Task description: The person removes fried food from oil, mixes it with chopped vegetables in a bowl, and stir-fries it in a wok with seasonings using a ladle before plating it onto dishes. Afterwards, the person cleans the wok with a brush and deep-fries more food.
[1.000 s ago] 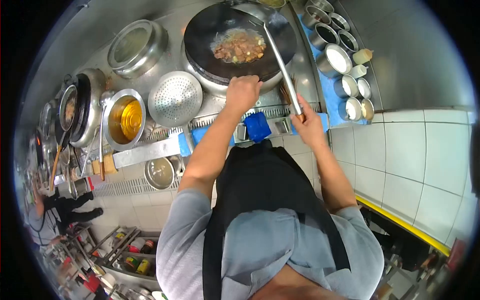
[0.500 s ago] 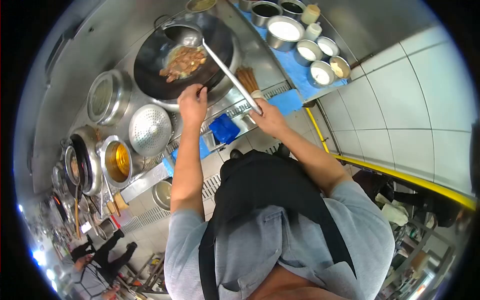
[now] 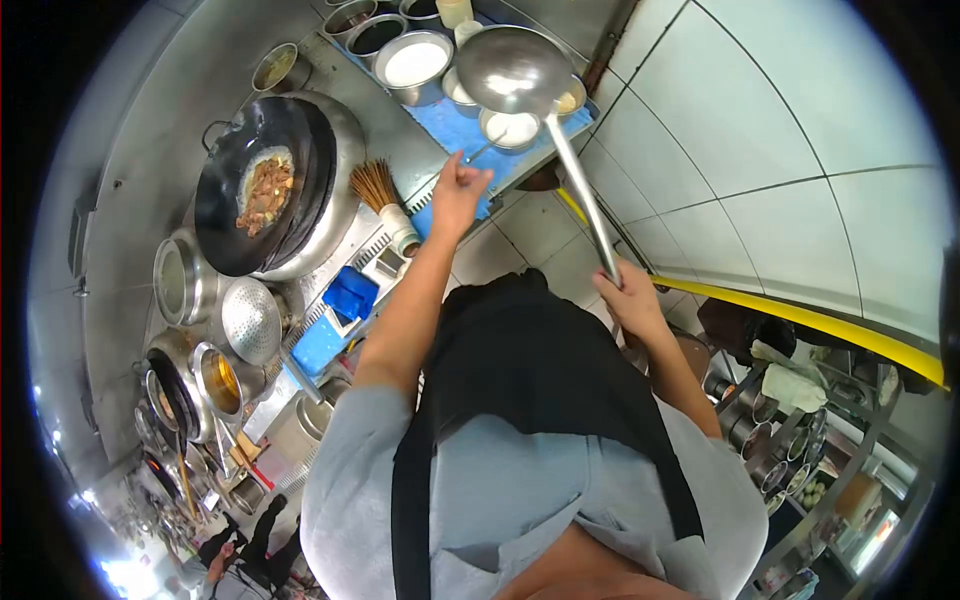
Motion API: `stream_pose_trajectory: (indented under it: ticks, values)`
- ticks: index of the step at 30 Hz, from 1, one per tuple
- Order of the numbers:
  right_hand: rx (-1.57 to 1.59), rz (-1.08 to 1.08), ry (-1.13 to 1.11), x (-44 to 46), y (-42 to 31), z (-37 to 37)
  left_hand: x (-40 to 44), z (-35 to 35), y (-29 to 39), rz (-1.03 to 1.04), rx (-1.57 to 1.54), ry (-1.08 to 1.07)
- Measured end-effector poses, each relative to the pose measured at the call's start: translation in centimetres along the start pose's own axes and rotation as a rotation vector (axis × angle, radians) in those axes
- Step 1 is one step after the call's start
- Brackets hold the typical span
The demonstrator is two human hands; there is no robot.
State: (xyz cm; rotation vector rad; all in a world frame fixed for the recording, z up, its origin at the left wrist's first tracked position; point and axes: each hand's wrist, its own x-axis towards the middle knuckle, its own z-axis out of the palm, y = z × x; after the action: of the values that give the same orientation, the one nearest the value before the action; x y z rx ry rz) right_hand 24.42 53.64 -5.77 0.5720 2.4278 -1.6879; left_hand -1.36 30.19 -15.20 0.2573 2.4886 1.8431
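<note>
My right hand (image 3: 632, 298) is closed round the long handle of a metal ladle (image 3: 515, 70), whose bowl is raised in front of the seasoning containers. My left hand (image 3: 460, 200) is stretched forward with its fingers partly apart. Its fingertips are beside the handle of a small spoon (image 3: 482, 150), which leans out of a metal bowl of white seasoning (image 3: 510, 130); whether they touch is unclear. On the stove at the left sits a black wok (image 3: 225, 190) with cooked meat pieces (image 3: 266, 195) in it. The ladle hides part of the bowls behind it.
A bamboo brush (image 3: 376, 186) lies by the stove edge, near a blue cloth (image 3: 350, 293). Left of these are a perforated strainer (image 3: 252, 320) and a pot of yellow oil (image 3: 218, 380). A yellow pipe (image 3: 800, 318) runs along the tiled wall. Another person (image 3: 245, 560) is at lower left.
The view has swung right. My right hand has lifted the ladle from over the wok to the seasoning containers. My left hand has left the wok's rim and reached toward the spoon.
</note>
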Motion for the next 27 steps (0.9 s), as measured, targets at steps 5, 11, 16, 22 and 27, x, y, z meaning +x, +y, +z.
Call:
stream_pose_trajectory:
  ticks: [5, 11, 16, 22, 27]
  values:
    - [0.202, 0.234, 0.111, -5.5, 4.4, -3.8, 5.1, 4.6, 0.2, 0.001, 0.003, 0.124]
    - [0.421, 0.277, 0.093, -6.3, 5.4, -4.3, 5.6, 4.4, 1.4, 0.148, 0.151, 0.186]
    - [0.471, 0.314, 0.056, -5.1, 3.7, -5.3, 5.7, 3.9, 1.1, -0.123, -0.179, 0.283]
    - [0.450, 0.235, 0.000, -4.0, -0.9, -5.7, 6.9, 1.3, 3.7, -0.279, -0.536, 0.323]
    - [0.415, 0.194, -0.059, -1.0, -3.2, -4.6, 8.9, 0.3, 7.0, -0.165, -0.612, 0.211]
